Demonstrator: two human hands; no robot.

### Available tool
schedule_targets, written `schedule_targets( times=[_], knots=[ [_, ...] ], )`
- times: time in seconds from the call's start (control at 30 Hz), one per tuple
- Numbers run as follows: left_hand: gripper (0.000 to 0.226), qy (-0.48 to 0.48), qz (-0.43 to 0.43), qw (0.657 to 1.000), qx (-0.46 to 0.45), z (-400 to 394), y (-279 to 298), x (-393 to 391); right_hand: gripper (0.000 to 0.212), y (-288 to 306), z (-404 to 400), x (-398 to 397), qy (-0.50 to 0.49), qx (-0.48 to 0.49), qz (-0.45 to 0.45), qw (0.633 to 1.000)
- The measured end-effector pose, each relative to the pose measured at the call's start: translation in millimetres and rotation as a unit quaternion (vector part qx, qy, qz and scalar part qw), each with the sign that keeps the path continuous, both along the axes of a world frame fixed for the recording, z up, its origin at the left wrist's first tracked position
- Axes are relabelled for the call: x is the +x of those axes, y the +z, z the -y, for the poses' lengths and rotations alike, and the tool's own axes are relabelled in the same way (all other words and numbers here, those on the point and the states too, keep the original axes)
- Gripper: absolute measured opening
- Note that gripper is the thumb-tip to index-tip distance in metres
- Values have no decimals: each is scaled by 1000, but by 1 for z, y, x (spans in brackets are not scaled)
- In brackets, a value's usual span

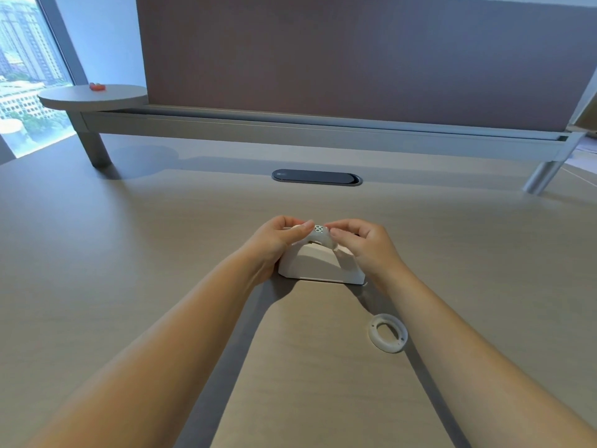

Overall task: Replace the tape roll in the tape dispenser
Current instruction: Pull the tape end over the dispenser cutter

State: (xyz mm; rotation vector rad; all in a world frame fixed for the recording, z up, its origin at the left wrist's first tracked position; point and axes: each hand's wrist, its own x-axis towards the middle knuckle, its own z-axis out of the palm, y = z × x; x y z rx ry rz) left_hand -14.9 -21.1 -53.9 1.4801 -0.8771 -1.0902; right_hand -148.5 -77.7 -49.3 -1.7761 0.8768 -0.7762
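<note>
Pale wood-grain counter is carrying everything, under a grey partition by a window.

Grip first: both hands are pinching a small white tape roll with a patterned strip showing on top, right at the top of the white tape dispenser. Left hand is clamping it from the left with thumb and fingertips, right hand is closing on it from the right the same way. Neither grip is slack; both are grasping the roll. Can't tell whether the roll is already sitting in the cradle or just hovering over it, since the fingers are covering the sides.

Dispenser is standing upright on the counter between the wrists, the left palm seemingly bracing its side. Its cavity is mostly hidden, so what else is in it is unclear.

White ring is lying flat on the counter near the right forearm, well apart from the dispenser. Probably the spent core or a hub piece, that's a guess.

Handling, my read: roll is looking light and rigid, edges possibly tacky. Best taken by the side faces, clear of the adhesive. Dispenser is looking like light plastic, likely sliding or tipping if pressed off-centre, so one hand needs to be steadying the body.
</note>
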Motion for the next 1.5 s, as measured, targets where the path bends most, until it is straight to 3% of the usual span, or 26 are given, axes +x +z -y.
schedule_targets(
  times=[0.13,0.43,0.53,0.63,0.73,0.93,1.17,1.5],
  knots=[
    [14,5,19,1000,-12,0,-2,0,21,1,-7,5,-49,-74,0,996],
    [27,22,20,1000,-7,1,-5,0,23,16,-8,14,-88,-209,-115,967],
    [34,28,7,1000,-5,1,-5,0,24,23,-2,17,-83,-188,-231,951],
    [39,25,12,1000,-7,1,-6,0,36,27,3,17,-48,-107,-284,952],
    [37,25,10,1000,-12,0,-6,1,46,26,2,18,-12,-21,-237,971],
    [38,28,22,999,3,-1,-8,1,30,32,6,11,-9,65,-161,985],
    [28,32,53,998,-9,-2,-12,-1,33,37,20,-6,-75,-6,-103,992],
    [29,39,36,998,-21,-2,-12,-2,31,14,27,-43,-56,-143,-72,985]
  ],
)
